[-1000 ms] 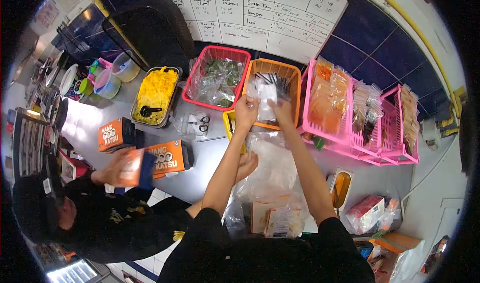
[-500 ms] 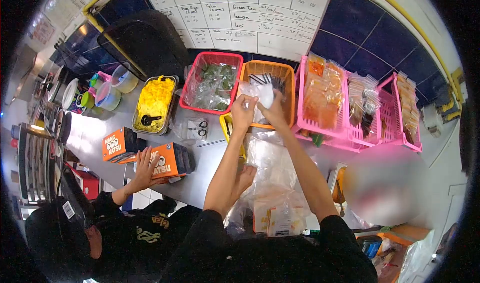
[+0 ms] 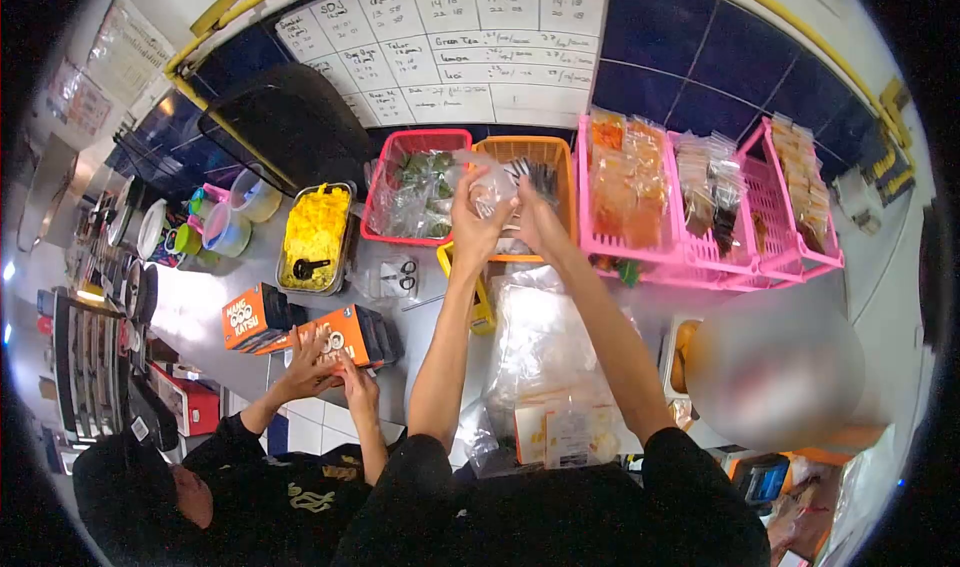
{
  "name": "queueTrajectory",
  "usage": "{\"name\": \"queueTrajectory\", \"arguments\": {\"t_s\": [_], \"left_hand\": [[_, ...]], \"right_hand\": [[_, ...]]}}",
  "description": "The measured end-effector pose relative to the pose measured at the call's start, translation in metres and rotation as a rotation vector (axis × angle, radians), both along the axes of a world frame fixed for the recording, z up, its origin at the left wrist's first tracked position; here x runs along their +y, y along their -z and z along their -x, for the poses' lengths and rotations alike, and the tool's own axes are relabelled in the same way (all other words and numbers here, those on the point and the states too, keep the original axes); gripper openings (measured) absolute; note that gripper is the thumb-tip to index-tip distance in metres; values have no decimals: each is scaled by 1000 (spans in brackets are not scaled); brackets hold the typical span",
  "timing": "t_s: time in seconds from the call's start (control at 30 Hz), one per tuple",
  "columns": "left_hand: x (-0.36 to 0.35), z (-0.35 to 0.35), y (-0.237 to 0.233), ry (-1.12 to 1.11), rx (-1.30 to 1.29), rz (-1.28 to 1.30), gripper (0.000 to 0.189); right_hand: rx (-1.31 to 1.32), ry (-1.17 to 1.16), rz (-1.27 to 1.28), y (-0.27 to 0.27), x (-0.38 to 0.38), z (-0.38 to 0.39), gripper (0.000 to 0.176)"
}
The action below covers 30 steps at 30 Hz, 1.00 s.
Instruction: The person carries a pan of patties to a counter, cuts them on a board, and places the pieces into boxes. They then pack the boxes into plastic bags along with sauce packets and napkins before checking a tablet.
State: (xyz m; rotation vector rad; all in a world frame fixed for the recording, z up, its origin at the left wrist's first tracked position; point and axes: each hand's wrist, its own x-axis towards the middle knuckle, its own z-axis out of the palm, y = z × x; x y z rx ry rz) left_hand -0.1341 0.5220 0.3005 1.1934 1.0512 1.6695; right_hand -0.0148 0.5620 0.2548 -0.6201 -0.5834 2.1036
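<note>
My left hand [image 3: 478,217] has its fingers wrapped round a clear plastic bag [image 3: 490,182], above the front of the orange basket [image 3: 565,167]. Close on its right, my right hand [image 3: 540,229] reaches to the bag's side with its fingers partly hidden; whether it grips anything is unclear. Dark and white utensils [image 3: 540,179] lie in the orange basket behind the hands. To the left is a red basket [image 3: 372,202] of small clear packets with green contents. Below my forearms, large clear plastic bags [image 3: 545,337] lie on the metal table [image 3: 430,317].
A co-worker's hands [image 3: 318,367] touch orange boxes [image 3: 340,335] at the left. A tray of yellow food [image 3: 318,227], scissors [image 3: 407,275] and a yellow basket [image 3: 482,312] stand nearby. Pink baskets [image 3: 640,259] hold packets at the right.
The view has shifted. The bag between my hands now looks rounder and fuller, and my left hand is wrapped round it. The co-worker's second hand has moved to the orange boxes.
</note>
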Motion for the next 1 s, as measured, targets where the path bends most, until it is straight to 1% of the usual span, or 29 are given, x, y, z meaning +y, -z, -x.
{"name": "queueTrajectory", "arguments": {"t_s": [0.03, 0.1, 0.13, 0.17, 0.2, 0.23, 0.27, 0.3, 0.33, 0.37, 0.4, 0.43, 0.47, 0.5, 0.53, 0.57, 0.6, 0.63, 0.67, 0.7, 0.73, 0.77, 0.8, 0.83, 0.87, 0.9, 0.93, 0.97, 1.0], "left_hand": [[5, 1, 10, 9, 5, -5, 51], [13, 4, 30, -47, 306, -152, 54], [-1, 0, 10, -37, 322, -127, 50], [-9, 4, 1, -9, 325, -109, 50], [-12, 10, -2, 112, 388, 32, 46], [-24, 13, 1, 243, 447, 190, 43], [-43, 12, -2, 193, 483, 154, 40], [-60, 7, -14, 136, 519, 106, 37], [-87, 2, -37, 64, 551, 78, 38], [-115, -1, -61, -22, 583, 31, 40], [-141, -2, -74, -78, 505, 63, 35], [-169, 0, -83, -137, 431, 95, 30], [-196, 0, -88, -216, 387, 89, 25], [-220, -1, -90, -295, 340, 83, 20], [-241, -4, -89, -318, 336, 70, 19], [-261, -6, -87, -339, 335, 59, 18], [-281, -3, -80, -336, 341, 64, 18], [-297, 4, -70, -150, 410, 82, 19], [-304, 8, -64, 39, 478, 91, 21], [-309, 4, -61, 45, 486, 74, 21], [-315, -5, -57, 99, 651, 183, 22], [-322, -16, -53, 150, 812, 297, 23], [-325, -26, -52, 150, 808, 295, 23], [-319, -38, -51, 278, 813, 255, 21], [-309, -54, -52, 388, 815, 196, 21], [-295, -72, -47, 521, 824, -17, 22], [-281, -92, -39, 647, 827, -233, 24], [-275, -114, -35, 850, 868, -134, 26], [-268, -137, -31, 1042, 917, -24, 27]], "right_hand": [[5, 9, -5, 2, -2, -2, 33], [-127, 188, -332, 6, -6, -7, 24], [-463, 245, -495, 1, -7, -15, 16], [-576, 271, -698, -2, -6, -24, 15], [-645, 281, -745, -31, -25, -32, 19], [-625, 130, -868, -40, -32, -49, 21], [-723, 51, -803, -56, -52, -60, 25], [-791, 48, -856, -89, -85, -70, 28], [-1021, 364, -994, -100, -123, -69, 34], [-1209, 697, -1158, -115, -166, -72, 47], [-1516, 679, -1132, -118, -221, -76, 68], [-1776, 454, -1090, -103, -273, -75, 81], [-1626, 273, -1099, -92, -314, -73, 86], [-1572, 332, -1111, -70, -342, -59, 77], [-1595, 278, -1101, -55, -351, -58, 62], [-1595, 276, -1082, -35, -354, -56, 62], [-1647, 278, -1009, -16, -347, -55, 52], [-1695, 291, -938, -9, -341, -55, 43], [-1689, 315, -937, -9, -342, -59, 43], [-1476, 354, -825, -13, -342, -68, 39], [-1267, 379, -716, -19, -344, -77, 37], [-1270, 384, -720, -26, -346, -86, 37], [-1168, 461, -669, -37, -349, -94, 31], [-1063, 535, -622, -51, -351, -102, 25], [-890, 749, -486, -71, -356, -111, 15], [-886, 744, -506, -81, -359, -117, 15], [-893, 731, -474, -88, -362, -123, 15], [-900, 713, -445, -93, -365, -128, 14], [-950, 791, -523, -80, -370, -130, 14]]}}
